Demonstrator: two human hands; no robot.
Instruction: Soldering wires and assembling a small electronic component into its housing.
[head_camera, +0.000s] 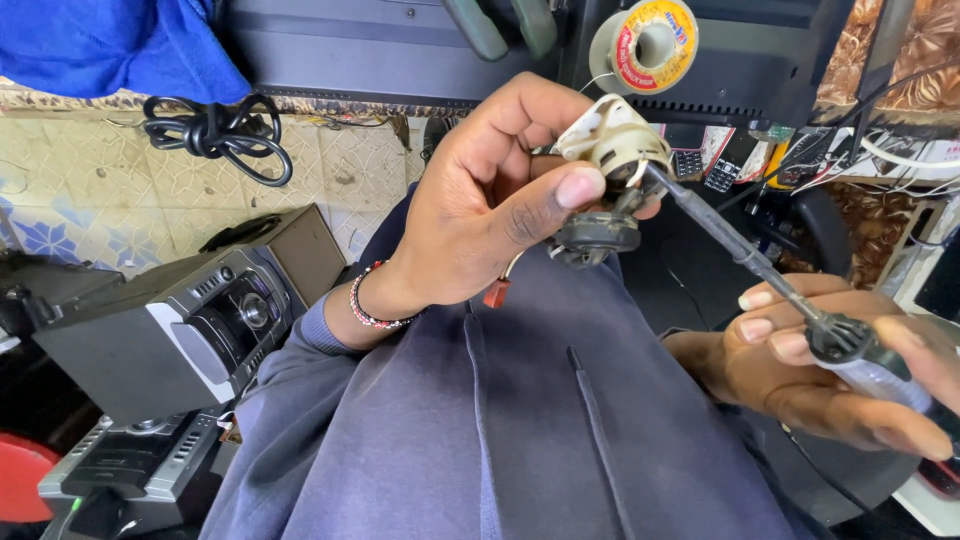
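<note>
Left hand (480, 215) grips a cream socket part (612, 148); right hand (835, 375) clamps a soldering iron (745, 255), tip seemingly touching it.

We've got one view only, head-mounted, pitched steeply down over our lap and both hands. Close range: left hand (480, 210) sits centre frame, right hand (840, 375) runs off the lower right edge. Upper frame catches the bench edge with the solder spool (645, 45); left side reaches the stereo unit (190, 330).

Bright even daylight, soft shadows, wide-angle bending at edges, mostly sharp
</note>
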